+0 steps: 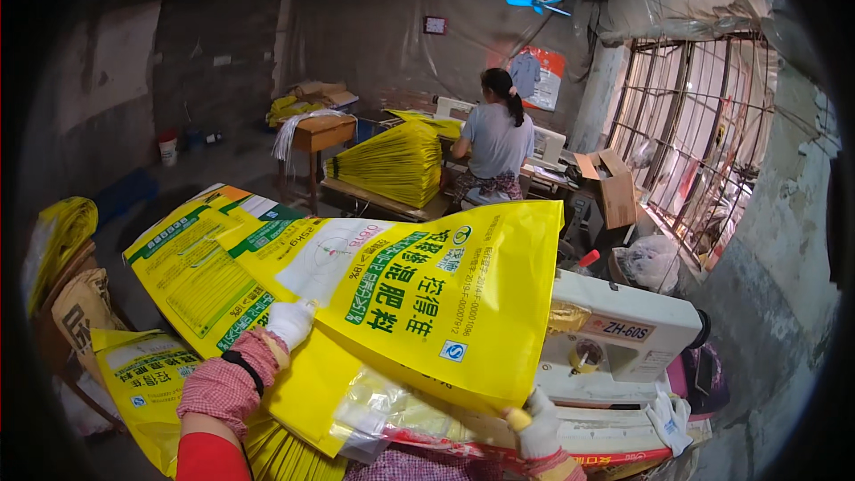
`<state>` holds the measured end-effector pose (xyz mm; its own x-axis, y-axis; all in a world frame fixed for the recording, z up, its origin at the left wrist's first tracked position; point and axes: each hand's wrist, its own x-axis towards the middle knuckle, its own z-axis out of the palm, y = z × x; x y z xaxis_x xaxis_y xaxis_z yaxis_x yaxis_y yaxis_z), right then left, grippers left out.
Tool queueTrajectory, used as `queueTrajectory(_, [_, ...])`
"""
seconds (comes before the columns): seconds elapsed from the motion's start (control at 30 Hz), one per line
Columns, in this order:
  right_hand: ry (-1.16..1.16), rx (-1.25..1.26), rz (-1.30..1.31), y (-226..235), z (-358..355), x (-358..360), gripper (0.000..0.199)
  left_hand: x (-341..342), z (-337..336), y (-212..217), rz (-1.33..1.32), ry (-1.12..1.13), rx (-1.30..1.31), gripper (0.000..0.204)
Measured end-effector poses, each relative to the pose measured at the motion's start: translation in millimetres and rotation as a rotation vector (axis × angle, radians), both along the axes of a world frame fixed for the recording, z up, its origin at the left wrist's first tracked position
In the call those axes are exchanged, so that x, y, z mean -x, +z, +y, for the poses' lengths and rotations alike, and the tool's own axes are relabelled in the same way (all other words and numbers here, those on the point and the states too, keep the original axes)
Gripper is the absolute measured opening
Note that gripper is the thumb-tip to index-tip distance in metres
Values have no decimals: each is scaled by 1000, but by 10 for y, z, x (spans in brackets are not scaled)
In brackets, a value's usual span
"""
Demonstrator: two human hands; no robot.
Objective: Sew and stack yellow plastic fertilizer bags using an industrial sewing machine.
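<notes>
A large yellow printed woven sack (427,294) with green lettering is held up and spread between my hands. My left hand (291,322), in a white glove, is closed on its lower left edge. My right hand (538,428), gloved with a yellow fingertip covering, pinches the lower right corner. Under and left of it lie more yellow sacks (191,281), with a folded stack (285,454) below my left forearm. A clear plastic bag (365,410) rests beneath the raised sack. Just right of the sack stands a white sewing machine (628,325).
A loose white glove (668,421) lies by the machine's base. Ahead, a person (499,138) sits with their back to me at another sewing machine, beside a fanned pile of yellow sacks (392,165). An open cardboard box (610,185) stands near the barred window (690,116).
</notes>
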<state>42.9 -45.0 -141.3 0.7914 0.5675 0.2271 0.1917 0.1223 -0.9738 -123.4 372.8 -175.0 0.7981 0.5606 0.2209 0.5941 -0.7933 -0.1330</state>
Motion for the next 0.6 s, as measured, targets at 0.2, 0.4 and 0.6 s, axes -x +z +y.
queueTrajectory(0.2, [-134, 332, -516, -42, 74, 128, 45, -85, 229, -242, 86, 15, -9, 22])
queueTrajectory(0.4, [-201, 53, -421, -306, 163, -88, 25, -94, 170, -10, 87, -29, -79, 19])
queueTrajectory(0.6, [-219, 7, -276, -309, 215, -138, 22, 3, 20, 394, 293, 28, -144, 17])
